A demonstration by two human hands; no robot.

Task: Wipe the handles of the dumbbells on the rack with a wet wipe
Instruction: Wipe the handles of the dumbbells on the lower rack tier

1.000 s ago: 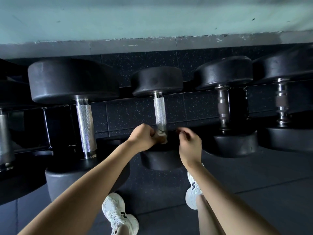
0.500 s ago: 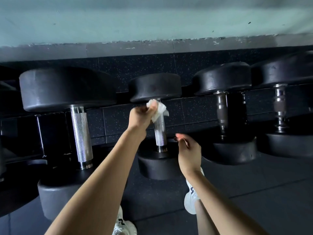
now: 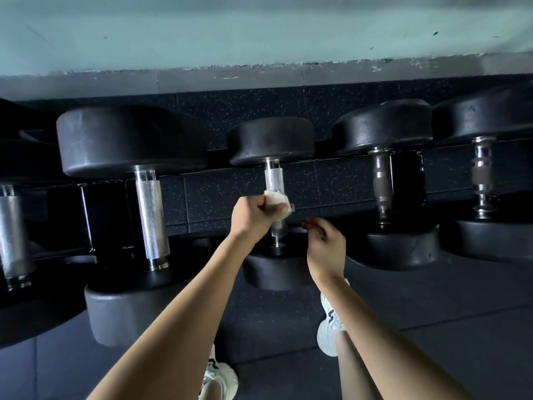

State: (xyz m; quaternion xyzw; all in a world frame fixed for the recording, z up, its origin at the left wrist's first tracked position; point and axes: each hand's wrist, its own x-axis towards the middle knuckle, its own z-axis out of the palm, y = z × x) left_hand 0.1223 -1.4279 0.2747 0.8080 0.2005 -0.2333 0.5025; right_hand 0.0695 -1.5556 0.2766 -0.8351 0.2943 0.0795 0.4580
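Dumbbells (image 3: 271,142) are sitting on the rack (image 3: 86,217), the middle handle (image 3: 274,180) being gripped mid-length by the left hand (image 3: 253,215) through a bunched wet wipe (image 3: 277,199), the right hand (image 3: 326,249) hovering alongside, loosely curled and seemingly empty; bunching is risking an unwiped underside.

Open gaps flank the centre dumbbell's handle (image 3: 274,180), walled by a larger dumbbell (image 3: 129,140) at left, a dark-handled dumbbell (image 3: 383,125) at right.
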